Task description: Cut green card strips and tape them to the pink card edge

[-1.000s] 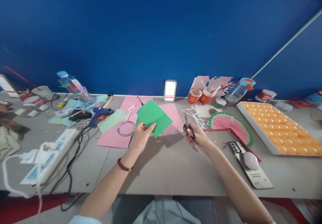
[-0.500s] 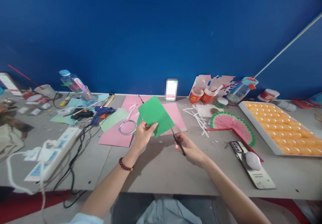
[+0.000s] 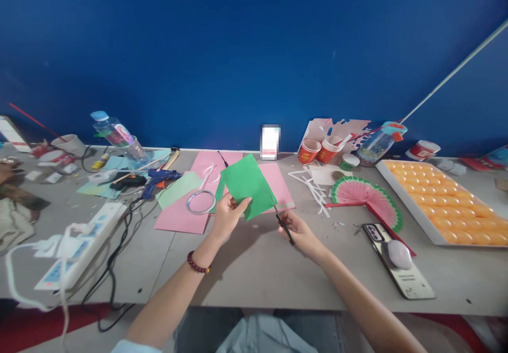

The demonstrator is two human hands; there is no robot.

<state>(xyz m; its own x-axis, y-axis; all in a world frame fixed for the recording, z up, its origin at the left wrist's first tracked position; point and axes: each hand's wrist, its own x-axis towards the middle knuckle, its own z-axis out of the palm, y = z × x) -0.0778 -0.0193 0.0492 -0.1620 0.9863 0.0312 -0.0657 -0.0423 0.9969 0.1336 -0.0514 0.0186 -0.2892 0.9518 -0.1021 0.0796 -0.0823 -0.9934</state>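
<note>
Pinched between the thumb and fingers of my left hand (image 3: 230, 213) is a sheet of green paper (image 3: 250, 186), held tilted above the table. My right hand (image 3: 297, 228) grips a pair of black-handled scissors (image 3: 283, 226), its blades pointing up and left at the paper's right edge. Whether the blades have bitten into the sheet I cannot tell. Behind and below the green sheet lie pink paper sheets (image 3: 180, 219), with a roll of tape (image 3: 201, 201) resting on them. Another piece of green paper shows partly behind the held one.
To the left are a power strip (image 3: 83, 247), a blue glue gun (image 3: 159, 181) and a tilted plastic bottle (image 3: 119, 136). On the right lie a watermelon paper fan (image 3: 369, 199), a phone (image 3: 416, 281), paper cups (image 3: 309, 151) and a tray of orange domes (image 3: 444, 199).
The green paper has shifted slightly right and down, its right edge now meeting the scissor blades. My left hand moved with it; the right hand stays nearly in place.
</note>
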